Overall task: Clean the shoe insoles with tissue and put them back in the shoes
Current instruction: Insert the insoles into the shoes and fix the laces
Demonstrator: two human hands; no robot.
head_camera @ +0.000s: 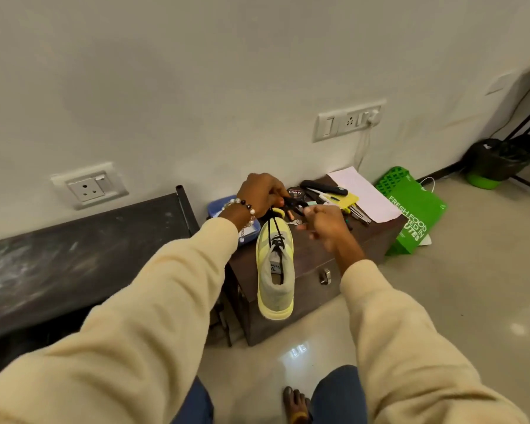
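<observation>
We hold the yellow sneaker [275, 264] above the brown cabinet [312, 270], left hand [262, 194] gripping its black laces [274, 228], right hand [325, 223] seemingly pinching a lace end. Next, we loosen them to reach the insole.

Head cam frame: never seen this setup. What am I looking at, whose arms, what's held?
There is no robot here. A person wears one wide-angle camera on the head, looking down at their own arms in cream sleeves. The left hand, with a bead bracelet, and the right hand hold the black laces of a pale yellow sneaker, which hangs heel towards the camera. Behind it stands a dark wooden cabinet holding pens, keys, paper and a small tin. A green paper bag sits on the floor beside it.
</observation>
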